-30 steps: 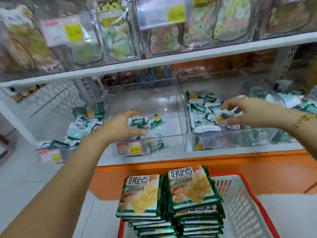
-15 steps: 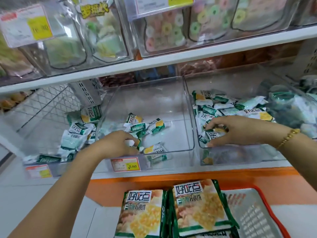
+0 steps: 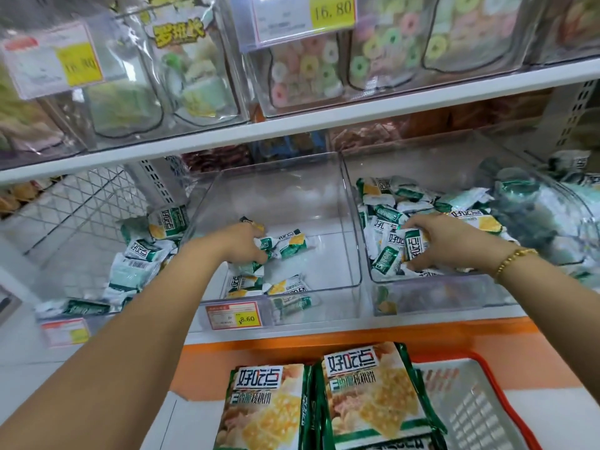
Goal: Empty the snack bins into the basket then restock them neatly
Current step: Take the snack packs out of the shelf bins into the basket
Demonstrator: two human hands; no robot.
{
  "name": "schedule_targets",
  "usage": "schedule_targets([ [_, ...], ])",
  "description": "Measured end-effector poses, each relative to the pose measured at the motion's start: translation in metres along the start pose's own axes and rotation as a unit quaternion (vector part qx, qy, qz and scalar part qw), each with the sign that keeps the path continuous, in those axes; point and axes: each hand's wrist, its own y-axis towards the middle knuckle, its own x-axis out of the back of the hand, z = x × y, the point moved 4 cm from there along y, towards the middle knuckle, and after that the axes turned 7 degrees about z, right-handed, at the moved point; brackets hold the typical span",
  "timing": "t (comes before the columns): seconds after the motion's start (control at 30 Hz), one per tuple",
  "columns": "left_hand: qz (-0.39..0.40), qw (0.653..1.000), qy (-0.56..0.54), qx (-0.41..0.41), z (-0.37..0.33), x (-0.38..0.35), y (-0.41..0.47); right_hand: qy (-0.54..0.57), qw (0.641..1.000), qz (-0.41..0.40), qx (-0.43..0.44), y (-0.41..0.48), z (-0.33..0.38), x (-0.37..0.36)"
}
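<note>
Snack packet (image 3: 415,247) stands on end, long axis pointing away from the person, pinched by right hand (image 3: 438,243); left hand (image 3: 240,243) curls round loose packets (image 3: 264,251) in middle bin (image 3: 324,203).

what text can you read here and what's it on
"16.80": upper price tag, top centre.
"¥8.60": lower price tag on the middle bin front.
"好吃点": large packs in the basket, and small packets in the right bin.
Too blurred: left tags and the packs' smaller print.
</note>
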Motion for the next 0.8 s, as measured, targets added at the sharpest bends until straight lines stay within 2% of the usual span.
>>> schedule_targets([
  [0.13,-0.002,0.999,-0.013,0.043,0.005,-0.006,0.015,0.052,0.999,0.011,-0.002,0.001,0.008,-0.006],
  [0.2,0.004,0.997,-0.024,0.067,0.008,-0.011,0.020,0.030,0.999,0.028,-0.009,0.005,0.014,-0.007],
  [0.33,0.020,0.995,-0.048,0.086,0.014,-0.014,0.024,-0.006,0.993,0.114,-0.015,0.014,0.024,-0.003],
  [0.43,-0.024,0.995,-0.036,0.089,0.016,-0.013,0.028,-0.024,0.990,0.133,-0.043,0.017,0.025,-0.001],
  [0.57,-0.053,0.994,-0.018,0.089,0.016,-0.015,0.030,-0.035,0.990,0.120,-0.059,0.014,0.022,-0.002],
  [0.67,-0.060,0.994,-0.045,0.078,0.014,-0.015,0.027,-0.013,0.994,0.101,-0.046,0.006,0.019,-0.002],
  [0.8,-0.112,0.988,-0.095,0.040,0.009,-0.014,0.009,0.035,0.998,0.041,-0.028,-0.012,0.015,0.008],
])
